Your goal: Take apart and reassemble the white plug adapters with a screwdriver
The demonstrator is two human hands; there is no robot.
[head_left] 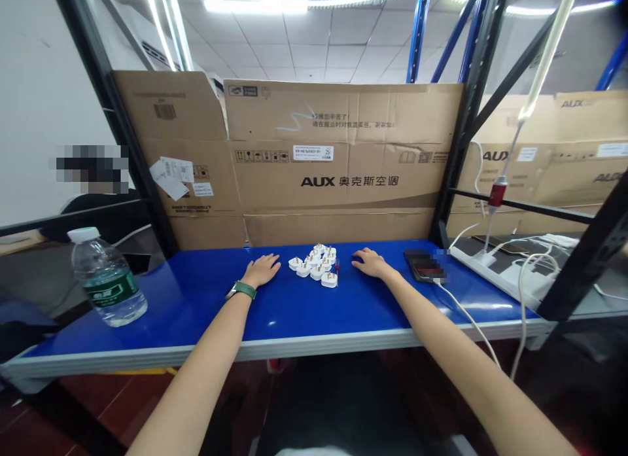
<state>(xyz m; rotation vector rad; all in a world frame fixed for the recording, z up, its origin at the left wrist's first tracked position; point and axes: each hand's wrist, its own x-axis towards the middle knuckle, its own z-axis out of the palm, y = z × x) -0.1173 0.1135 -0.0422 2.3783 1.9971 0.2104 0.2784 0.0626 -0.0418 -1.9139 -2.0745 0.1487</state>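
Note:
Several white three-pin plugs lie in a cluster on the blue tabletop, their metal pins facing up. A small screwdriver with a red and blue handle lies against the cluster's right side, partly hidden by the plugs. To the left of the plugs, my left hand rests flat on the table with its fingers apart, a green-banded watch on the wrist. My right hand lies on the table to the right of the plugs, fingers stretched out and slightly bent. Neither hand touches a plug or holds anything.
A water bottle stands at the left. Right of my right hand lies a phone with a white cable, and beyond it a power strip. A cardboard panel closes the back between dark metal posts. A person sits at far left.

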